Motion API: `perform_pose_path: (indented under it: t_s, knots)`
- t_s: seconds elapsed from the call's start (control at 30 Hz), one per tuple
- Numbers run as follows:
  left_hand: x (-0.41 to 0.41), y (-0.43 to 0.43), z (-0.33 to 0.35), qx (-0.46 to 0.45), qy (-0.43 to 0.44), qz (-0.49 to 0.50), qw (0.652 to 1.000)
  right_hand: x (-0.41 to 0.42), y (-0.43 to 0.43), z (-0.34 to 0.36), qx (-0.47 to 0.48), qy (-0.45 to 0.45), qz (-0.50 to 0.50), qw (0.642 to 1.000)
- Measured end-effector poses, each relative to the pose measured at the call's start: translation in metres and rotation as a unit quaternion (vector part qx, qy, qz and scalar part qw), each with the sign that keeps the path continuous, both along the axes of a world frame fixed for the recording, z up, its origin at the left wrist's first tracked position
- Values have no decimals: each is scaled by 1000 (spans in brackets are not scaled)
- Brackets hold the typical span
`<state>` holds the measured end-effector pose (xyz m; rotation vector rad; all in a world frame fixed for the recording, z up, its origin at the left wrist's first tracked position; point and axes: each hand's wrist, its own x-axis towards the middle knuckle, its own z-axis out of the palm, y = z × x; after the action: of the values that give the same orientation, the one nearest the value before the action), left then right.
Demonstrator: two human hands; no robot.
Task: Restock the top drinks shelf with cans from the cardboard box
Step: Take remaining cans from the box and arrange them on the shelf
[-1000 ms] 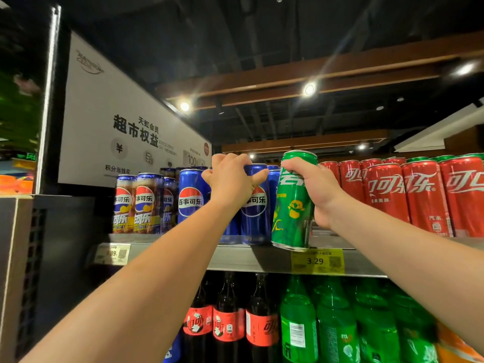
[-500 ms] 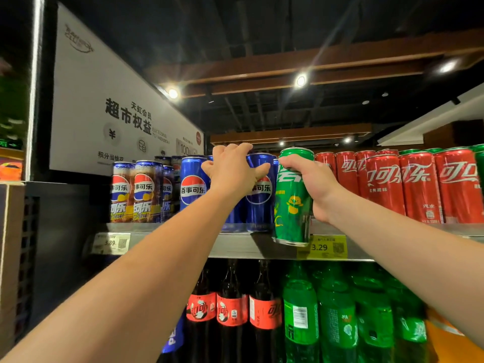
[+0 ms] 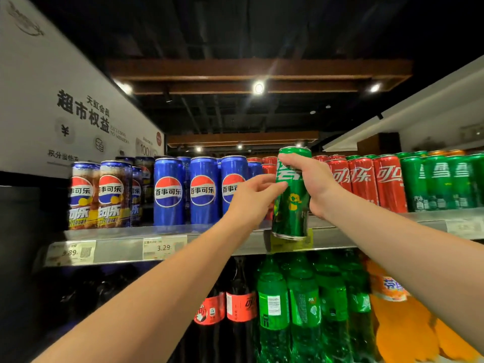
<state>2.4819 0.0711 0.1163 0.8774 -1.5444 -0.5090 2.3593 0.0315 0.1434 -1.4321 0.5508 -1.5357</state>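
The left hand had left the tall blue cans to touch the slim green aluminium can on its left side, grip unclear. The right hand clasped that can upright, nearer of the two, just before the lip of the steel top shelf.

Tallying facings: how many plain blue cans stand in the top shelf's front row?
3: left blue can, middle blue can, right blue can partly behind the left hand. More blue cans stand behind, mostly hidden.
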Motion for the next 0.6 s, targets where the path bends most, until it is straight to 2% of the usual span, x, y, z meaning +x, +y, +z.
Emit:
perform_pose_path:
  t_s: [0.33,0.6]
  knots:
    - [-72,-11,-22,32,-34,-84,995,-68,8,-16,10,20,-72,997]
    - [-166,-10,-33,30,21,-98,994,-155,16,-18,1,92,-116,989]
